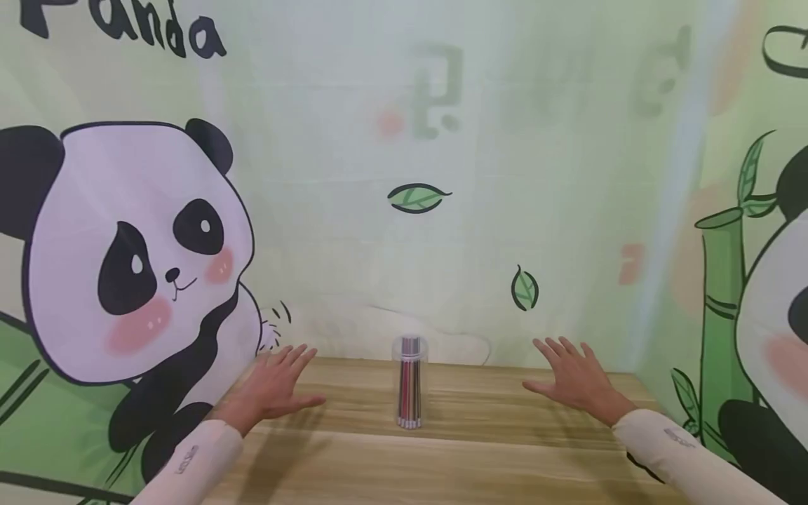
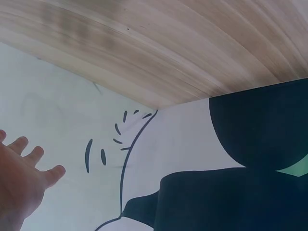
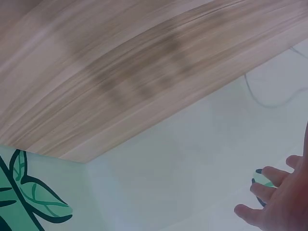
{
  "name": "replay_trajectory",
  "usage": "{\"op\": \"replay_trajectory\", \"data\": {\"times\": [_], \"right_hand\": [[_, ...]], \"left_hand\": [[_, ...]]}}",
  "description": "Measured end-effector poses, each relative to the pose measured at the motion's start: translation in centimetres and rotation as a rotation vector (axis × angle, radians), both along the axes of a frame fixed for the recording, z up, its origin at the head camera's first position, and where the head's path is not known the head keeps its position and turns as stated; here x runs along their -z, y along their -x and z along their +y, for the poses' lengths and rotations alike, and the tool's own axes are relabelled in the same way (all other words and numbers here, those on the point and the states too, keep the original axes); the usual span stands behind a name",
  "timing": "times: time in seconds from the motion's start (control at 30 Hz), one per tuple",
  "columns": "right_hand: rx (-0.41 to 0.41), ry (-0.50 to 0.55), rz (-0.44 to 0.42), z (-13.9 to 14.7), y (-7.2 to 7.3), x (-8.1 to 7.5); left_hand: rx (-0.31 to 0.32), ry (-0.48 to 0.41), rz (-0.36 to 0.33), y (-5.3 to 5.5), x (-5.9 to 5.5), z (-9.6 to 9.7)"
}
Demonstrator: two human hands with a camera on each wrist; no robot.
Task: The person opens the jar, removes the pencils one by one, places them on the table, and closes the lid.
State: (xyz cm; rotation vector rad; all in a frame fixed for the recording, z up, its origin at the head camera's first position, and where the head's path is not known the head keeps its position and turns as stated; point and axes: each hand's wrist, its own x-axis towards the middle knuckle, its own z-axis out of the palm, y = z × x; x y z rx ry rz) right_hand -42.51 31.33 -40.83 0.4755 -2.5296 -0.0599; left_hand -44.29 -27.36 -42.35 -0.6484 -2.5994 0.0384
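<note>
A clear cylindrical container [image 1: 410, 386] packed with slim coloured sticks, pens or pencils by their look, stands upright on the wooden table [image 1: 353, 463] near its back edge. To the left of it, my left hand [image 1: 275, 384] is held over the table with fingers spread and nothing in it. My right hand [image 1: 576, 377] mirrors it on the other side, fingers apart and also holding nothing. Both hands are well apart from the container. Only the left hand [image 2: 24, 180] shows in the left wrist view, and part of the right hand [image 3: 281, 197] in the right wrist view.
A pale green fabric backdrop [image 1: 341, 231] rises behind the table and along both sides. Printed on it are a large panda [image 1: 145, 245] at left, a bamboo stalk [image 1: 724, 315] at right and green leaves [image 1: 416, 198] in the middle.
</note>
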Motion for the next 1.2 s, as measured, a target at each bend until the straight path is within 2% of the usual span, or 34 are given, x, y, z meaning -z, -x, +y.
{"op": "replay_trajectory", "data": {"times": [0.23, 0.47, 0.6, 0.73, 0.93, 1.2], "right_hand": [[-0.016, -0.002, -0.034, -0.8, 0.0, -0.2], [-0.011, -0.009, -0.007, -1.6, -0.3, -0.7], [-0.010, 0.012, -0.057, -2.4, -0.3, -1.3], [-0.011, -0.001, -0.093, -3.1, 0.0, -1.5], [-0.008, 0.006, -0.076, -3.6, 0.3, -1.5], [-0.028, -0.005, -0.094, -4.8, 0.8, -1.8]], "left_hand": [[0.026, -0.028, -0.028, 0.0, -0.1, 0.7], [0.057, -0.038, -0.038, 0.6, 0.2, 2.0], [0.065, -0.055, -0.047, 0.7, 0.3, 2.8], [0.069, -0.070, -0.059, 0.6, 0.2, 3.4], [0.094, -0.065, -0.076, 0.7, 0.0, 4.6], [0.094, -0.081, -0.108, 0.8, 0.3, 5.8]]}}
